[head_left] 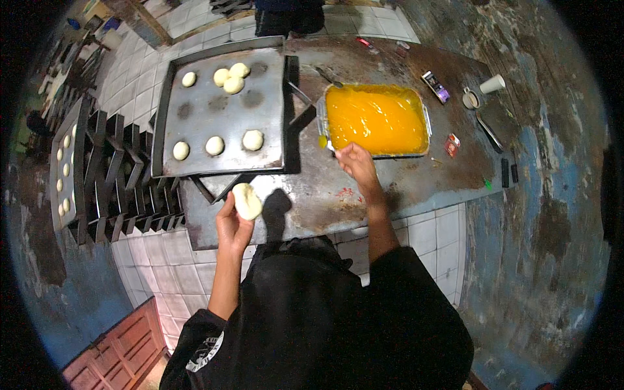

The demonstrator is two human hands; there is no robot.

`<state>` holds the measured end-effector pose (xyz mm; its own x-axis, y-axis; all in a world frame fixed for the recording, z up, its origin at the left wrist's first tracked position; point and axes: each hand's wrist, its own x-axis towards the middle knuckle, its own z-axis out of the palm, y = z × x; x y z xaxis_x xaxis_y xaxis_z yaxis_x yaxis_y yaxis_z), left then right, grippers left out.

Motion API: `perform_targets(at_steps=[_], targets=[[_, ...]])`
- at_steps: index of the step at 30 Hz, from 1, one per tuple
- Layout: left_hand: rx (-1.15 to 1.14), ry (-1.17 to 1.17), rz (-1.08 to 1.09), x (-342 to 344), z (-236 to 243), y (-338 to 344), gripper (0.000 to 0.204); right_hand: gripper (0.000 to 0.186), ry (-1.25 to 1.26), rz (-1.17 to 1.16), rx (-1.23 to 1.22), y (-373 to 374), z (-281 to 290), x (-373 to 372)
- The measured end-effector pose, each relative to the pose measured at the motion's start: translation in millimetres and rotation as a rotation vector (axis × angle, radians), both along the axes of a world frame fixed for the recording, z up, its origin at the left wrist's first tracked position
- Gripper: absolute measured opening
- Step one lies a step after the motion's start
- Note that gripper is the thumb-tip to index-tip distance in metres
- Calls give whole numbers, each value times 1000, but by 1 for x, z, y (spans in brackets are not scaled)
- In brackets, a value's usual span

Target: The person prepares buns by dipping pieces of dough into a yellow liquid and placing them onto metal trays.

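Note:
My left hand (235, 227) holds a flattened piece of pale dough (247, 202), pinched at its edge by thumb and fingers, in front of the near edge of a baking tray (221, 120). My right hand (357, 165) is closed at the near left corner of a rectangular pan (426, 130) filled with glossy yellow-orange filling (377, 117). From its fingertips a small spoon-like utensil (329, 143) sticks out, with a yellow dab on its end; its exact shape is hard to see. Round dough balls (214, 145) sit on the tray, three of them clustered at the far side.
Both tray and pan rest on a worn metal table (312, 201). At left stands a stack of dark trays (123, 169), its top tray (71, 162) bearing more dough balls. Toward the right lie a purple packet (435, 87), a cup (470, 98), a white cylinder (493, 84) and a red packet (452, 145).

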<state>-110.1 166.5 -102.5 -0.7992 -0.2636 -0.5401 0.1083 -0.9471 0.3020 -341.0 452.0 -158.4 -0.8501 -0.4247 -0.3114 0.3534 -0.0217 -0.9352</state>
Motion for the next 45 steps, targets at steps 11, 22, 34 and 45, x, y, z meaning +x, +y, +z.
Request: perform_targets(at_steps=[11, 22, 34, 45], targets=[[116, 119, -104, -16, 50, -15, 33, 14, 24, 250, -358, -130, 10, 155], [230, 199, -46, 50, 37, -96, 47, 29, 643, 242, 757, -181, -44, 205], [-490, 7, -343, 112, 32, -159, 56, 69, 786, 405, 315, -279, 126, 254], [-717, -72, 158, 130, 64, -168, 39, 28, 835, 213, 181, -321, 160, 287]])
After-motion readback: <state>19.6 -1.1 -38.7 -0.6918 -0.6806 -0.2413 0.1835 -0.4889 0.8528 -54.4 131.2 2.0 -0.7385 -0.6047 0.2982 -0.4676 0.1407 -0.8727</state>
